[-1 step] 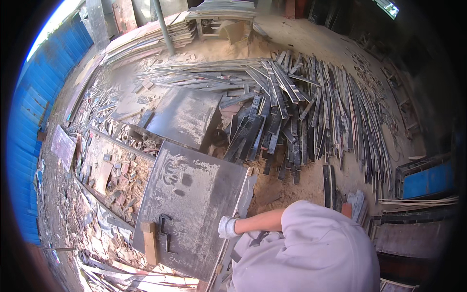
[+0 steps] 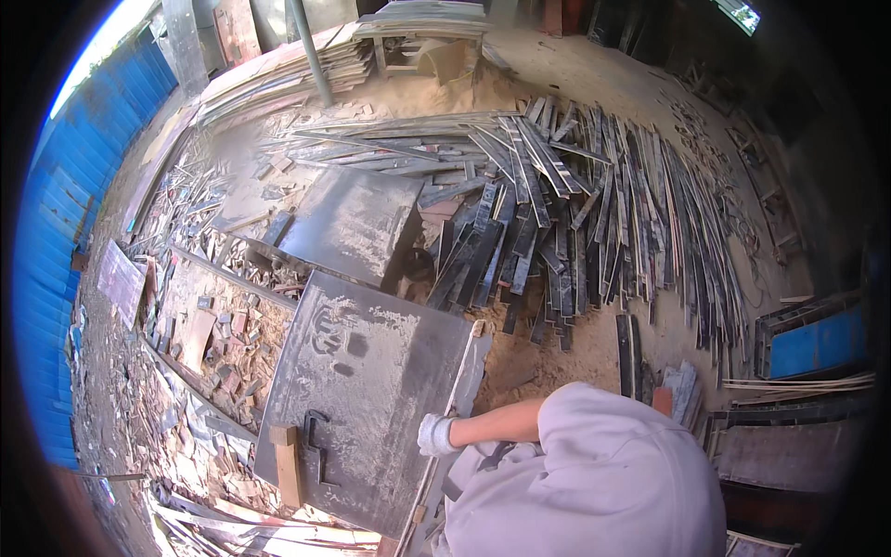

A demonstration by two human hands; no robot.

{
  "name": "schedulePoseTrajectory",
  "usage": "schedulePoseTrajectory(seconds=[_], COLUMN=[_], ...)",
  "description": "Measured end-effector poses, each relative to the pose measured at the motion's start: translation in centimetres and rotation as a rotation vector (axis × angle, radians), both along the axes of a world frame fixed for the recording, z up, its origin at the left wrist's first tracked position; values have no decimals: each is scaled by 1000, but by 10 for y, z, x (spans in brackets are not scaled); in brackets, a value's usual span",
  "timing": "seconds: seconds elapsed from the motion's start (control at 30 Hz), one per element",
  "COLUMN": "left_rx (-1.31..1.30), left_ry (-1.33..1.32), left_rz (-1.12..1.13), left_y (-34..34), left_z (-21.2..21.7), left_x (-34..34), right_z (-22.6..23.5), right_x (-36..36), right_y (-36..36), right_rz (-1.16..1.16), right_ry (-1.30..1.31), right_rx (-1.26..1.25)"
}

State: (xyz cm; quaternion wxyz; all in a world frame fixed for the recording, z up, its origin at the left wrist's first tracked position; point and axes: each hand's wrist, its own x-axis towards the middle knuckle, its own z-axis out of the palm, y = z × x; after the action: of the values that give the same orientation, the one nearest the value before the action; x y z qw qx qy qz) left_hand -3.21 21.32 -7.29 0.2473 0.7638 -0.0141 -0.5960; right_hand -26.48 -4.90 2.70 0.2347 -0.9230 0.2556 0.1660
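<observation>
In a pale knitted work glove, my right hand (image 2: 434, 434) lies low at the right edge of a worn dark tabletop (image 2: 380, 408), beside the light strip (image 2: 455, 395) along that edge. The glove looks compact. Its fingers are hidden, so I cannot tell whether they grip the edge or anything else. My bare forearm (image 2: 497, 422) comes out of a light sweatshirt sleeve (image 2: 603, 464). My left hand does not show. Toward the left side of the tabletop sit a black angular metal bracket (image 2: 318, 448) and an upright-looking wooden block (image 2: 287, 467).
Beyond the tabletop stands a second dark panel (image 2: 348, 223). Many long dark strips (image 2: 640, 218) lie heaped at the far right. Offcuts (image 2: 232, 343) litter the left side, near a blue corrugated fence (image 2: 65, 269). Stacked boards (image 2: 288, 79) and a pole (image 2: 312, 51) stand at the back.
</observation>
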Motion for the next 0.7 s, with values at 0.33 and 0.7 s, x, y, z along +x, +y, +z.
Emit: schedulePoseTrajectory(seconds=[0.33,0.7], left_rx=[-8,-55], left_ry=[-30,3], left_rz=[-28,-194], left_y=[8,30], left_z=[4,-6], left_x=[-1,-33], right_z=[-21,-33], right_x=[-13,-38], right_y=[24,82], right_rz=[-240,-459], right_ry=[-105,-398], right_rx=[75,-245])
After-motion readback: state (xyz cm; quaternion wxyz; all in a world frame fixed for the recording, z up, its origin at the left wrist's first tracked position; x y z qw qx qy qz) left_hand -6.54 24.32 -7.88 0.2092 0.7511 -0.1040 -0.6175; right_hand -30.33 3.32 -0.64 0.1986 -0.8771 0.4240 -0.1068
